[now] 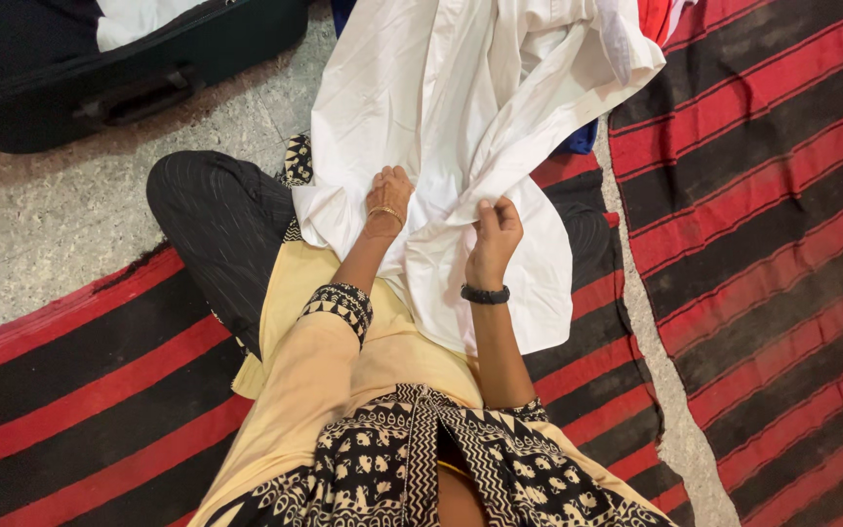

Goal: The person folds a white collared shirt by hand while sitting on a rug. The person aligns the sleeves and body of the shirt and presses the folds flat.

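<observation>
A large white garment (pixel 441 117) is spread over my lap and the floor ahead of me. My left hand (pixel 388 195), with a gold bangle at the wrist, presses down on the cloth near its lower left part, fingers curled into a fold. My right hand (pixel 493 234), with a black band at the wrist, pinches a raised fold of the same white cloth just to the right. The two hands are a short way apart on the garment.
I sit cross-legged on a red and black striped mat (pixel 90 390). A second striped mat (pixel 773 195) lies to the right. A dark open suitcase (pixel 100 88) stands at the upper left on the speckled stone floor (pixel 41 224). Blue and red cloth (pixel 578 141) peeks from under the garment.
</observation>
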